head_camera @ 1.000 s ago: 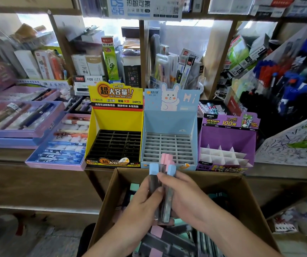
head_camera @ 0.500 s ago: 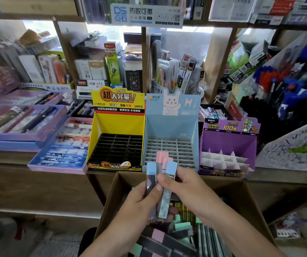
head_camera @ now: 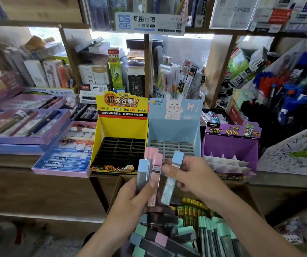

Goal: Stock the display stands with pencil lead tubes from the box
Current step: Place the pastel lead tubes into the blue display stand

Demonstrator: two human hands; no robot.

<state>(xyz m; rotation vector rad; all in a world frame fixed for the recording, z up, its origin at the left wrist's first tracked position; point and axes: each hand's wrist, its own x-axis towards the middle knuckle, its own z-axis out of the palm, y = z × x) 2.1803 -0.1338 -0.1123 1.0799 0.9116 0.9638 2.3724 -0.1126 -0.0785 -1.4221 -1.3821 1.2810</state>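
Observation:
My left hand grips a small bundle of lead tubes with blue and pink caps, held upright. My right hand pinches one blue-capped tube with a rabbit print, a little apart from the bundle. Both hands hover over the open cardboard box, where several more tubes lie. Behind them on the counter stand a yellow display stand with a black grid, a light blue rabbit stand with a grey grid, and a purple stand with white dividers. All three grids look bare.
Purple and blue pen trays lie at the left of the wooden counter. Shelves behind hold boxed stationery. A rack of blue, red and black pens leans at the right, over a scribbled test sheet.
Both hands have risen out of the box toward the stands. My right hand has drawn one blue-capped tube away from the bundle in my left hand.

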